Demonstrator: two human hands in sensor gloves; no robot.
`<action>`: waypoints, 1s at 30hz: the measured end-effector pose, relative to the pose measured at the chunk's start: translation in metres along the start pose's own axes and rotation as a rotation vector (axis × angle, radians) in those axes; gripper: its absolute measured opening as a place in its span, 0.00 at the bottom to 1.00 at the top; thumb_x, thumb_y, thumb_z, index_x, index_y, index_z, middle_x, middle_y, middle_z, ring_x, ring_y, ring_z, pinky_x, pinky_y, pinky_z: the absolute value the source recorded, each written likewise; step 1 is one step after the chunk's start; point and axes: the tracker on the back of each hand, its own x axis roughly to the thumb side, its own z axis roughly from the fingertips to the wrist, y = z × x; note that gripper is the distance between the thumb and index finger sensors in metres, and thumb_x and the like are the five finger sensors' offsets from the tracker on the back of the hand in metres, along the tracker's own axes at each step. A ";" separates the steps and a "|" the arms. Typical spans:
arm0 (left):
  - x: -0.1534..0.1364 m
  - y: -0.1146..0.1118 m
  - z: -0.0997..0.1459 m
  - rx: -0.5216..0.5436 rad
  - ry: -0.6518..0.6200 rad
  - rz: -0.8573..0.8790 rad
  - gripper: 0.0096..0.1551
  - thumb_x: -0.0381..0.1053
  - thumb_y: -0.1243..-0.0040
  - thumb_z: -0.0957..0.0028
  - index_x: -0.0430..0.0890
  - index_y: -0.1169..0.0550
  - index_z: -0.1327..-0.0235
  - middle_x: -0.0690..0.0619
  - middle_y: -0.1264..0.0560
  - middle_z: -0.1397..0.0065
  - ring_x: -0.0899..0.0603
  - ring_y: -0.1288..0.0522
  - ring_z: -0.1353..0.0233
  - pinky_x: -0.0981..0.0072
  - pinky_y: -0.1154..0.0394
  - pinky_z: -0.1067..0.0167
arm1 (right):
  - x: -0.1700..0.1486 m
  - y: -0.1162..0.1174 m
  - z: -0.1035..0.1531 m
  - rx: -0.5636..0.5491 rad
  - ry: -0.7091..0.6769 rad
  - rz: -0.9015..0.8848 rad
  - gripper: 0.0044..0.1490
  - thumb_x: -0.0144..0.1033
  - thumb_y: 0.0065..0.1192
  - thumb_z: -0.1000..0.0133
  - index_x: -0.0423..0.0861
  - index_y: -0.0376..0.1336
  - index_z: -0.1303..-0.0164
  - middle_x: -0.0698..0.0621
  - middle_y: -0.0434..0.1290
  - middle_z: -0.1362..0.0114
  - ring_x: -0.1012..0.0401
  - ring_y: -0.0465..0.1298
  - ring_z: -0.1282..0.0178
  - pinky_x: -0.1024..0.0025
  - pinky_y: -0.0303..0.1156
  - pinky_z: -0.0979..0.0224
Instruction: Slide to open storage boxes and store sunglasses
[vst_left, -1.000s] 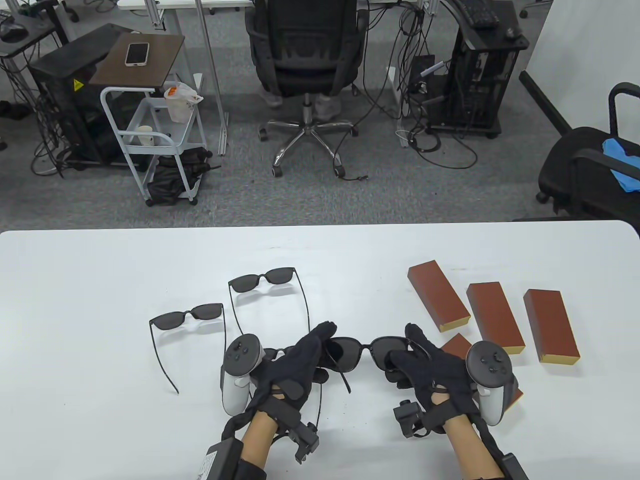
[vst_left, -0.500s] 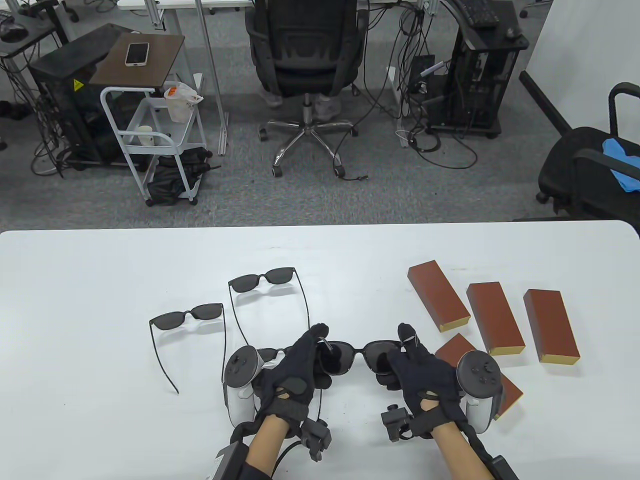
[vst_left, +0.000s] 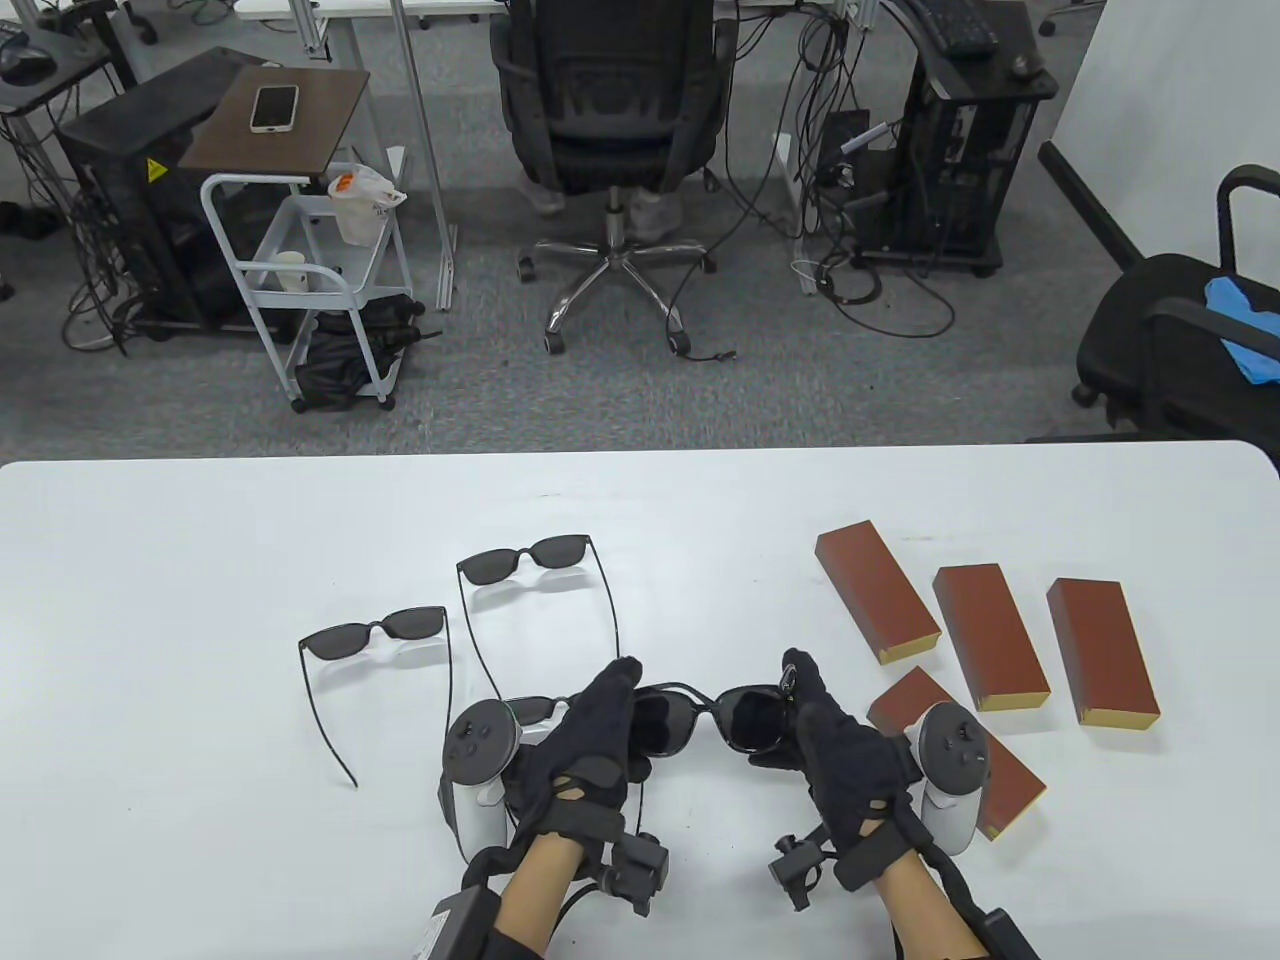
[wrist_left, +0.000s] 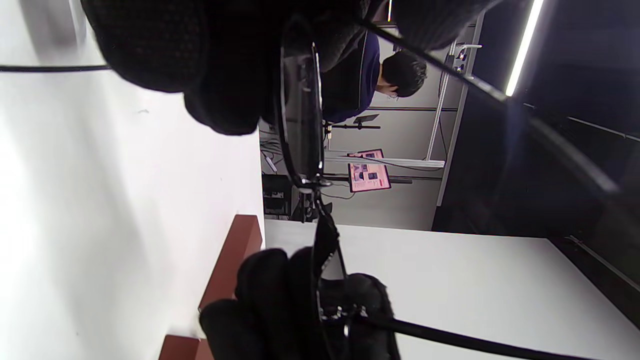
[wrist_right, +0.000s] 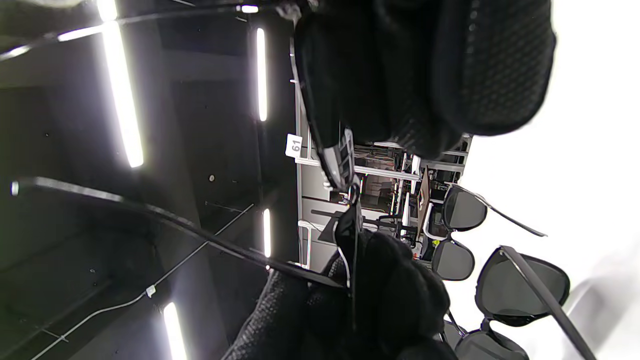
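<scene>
Black sunglasses (vst_left: 712, 715) held between both gloved hands above the table (vst_left: 200, 800).

You're working in an office-lab: swivel chair (vst_left: 612, 110), computer towers (vst_left: 955, 150) trailing cables, rolling cart (vst_left: 300, 270), grey carpet, white table (vst_left: 200, 560).

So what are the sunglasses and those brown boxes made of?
The sunglasses held by both hands look like thin black plastic or metal frames with dark, slightly glossy lenses; which frame material is hard to tell. The boxes look like stiff card or wood with a smooth reddish-brown wrap, matte with faint sheen, and pale yellowish ends that hint at a separate inner drawer.
</scene>
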 end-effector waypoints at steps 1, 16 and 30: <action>0.001 0.000 0.000 0.015 -0.002 -0.017 0.36 0.63 0.48 0.45 0.50 0.32 0.25 0.49 0.22 0.33 0.42 0.18 0.42 0.50 0.22 0.50 | 0.000 0.000 0.000 -0.005 0.003 -0.007 0.56 0.75 0.46 0.61 0.46 0.52 0.33 0.39 0.77 0.41 0.42 0.81 0.45 0.54 0.80 0.46; 0.003 0.002 0.001 0.103 -0.041 -0.100 0.28 0.53 0.37 0.49 0.48 0.22 0.35 0.50 0.13 0.44 0.47 0.12 0.55 0.53 0.16 0.58 | 0.001 -0.010 0.000 -0.059 0.030 -0.015 0.40 0.65 0.48 0.55 0.49 0.64 0.42 0.43 0.83 0.49 0.45 0.85 0.52 0.56 0.83 0.52; -0.001 -0.005 -0.001 -0.049 -0.077 0.036 0.40 0.67 0.48 0.47 0.47 0.32 0.25 0.46 0.20 0.34 0.42 0.17 0.44 0.49 0.20 0.49 | 0.001 -0.020 0.003 -0.170 0.091 0.010 0.35 0.63 0.55 0.54 0.49 0.69 0.47 0.46 0.87 0.56 0.49 0.88 0.59 0.59 0.85 0.58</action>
